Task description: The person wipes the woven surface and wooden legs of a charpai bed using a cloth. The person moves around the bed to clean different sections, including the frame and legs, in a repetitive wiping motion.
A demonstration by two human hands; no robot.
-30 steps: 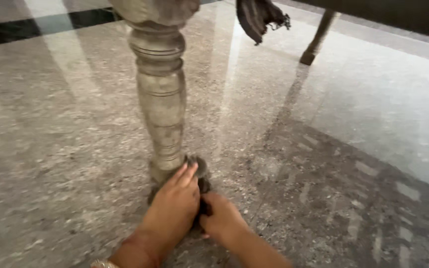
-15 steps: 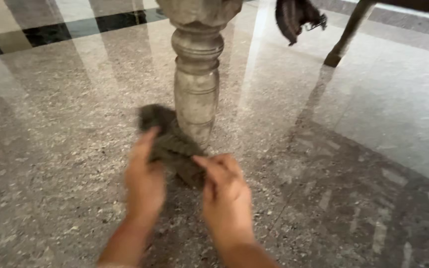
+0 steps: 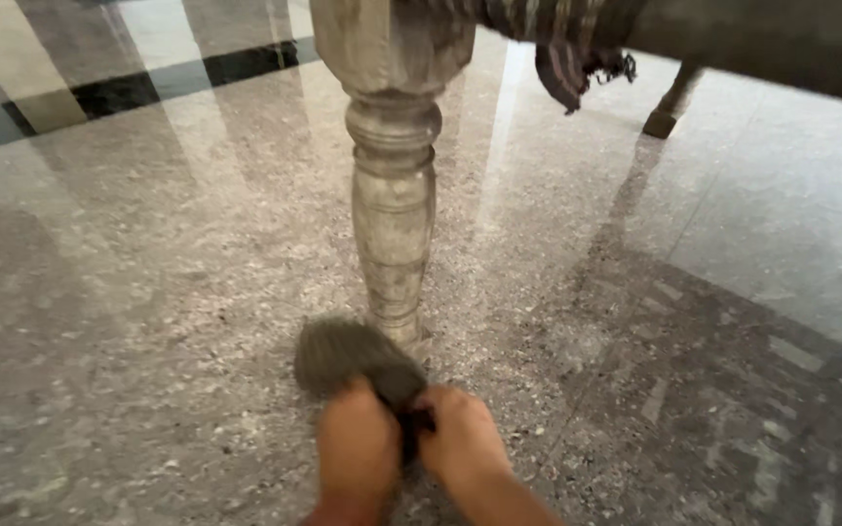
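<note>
Far left: black stripe [image 3: 138,90] across glossy speckled stone floor [image 3: 148,292]. Near centre: left hand [image 3: 358,453] and right hand [image 3: 460,448], both closed on dark rag [image 3: 348,356], at foot of turned leg [image 3: 394,209]. Far right: fringed cloth [image 3: 567,58], second leg [image 3: 669,102].

Left hand [image 3: 358,450] and right hand [image 3: 462,443] low in frame, side by side, almost touching, backs up, fingers curled closed and pointing forward; both blurred. Forearms entering from bottom edge, converging toward the wrists.
</note>
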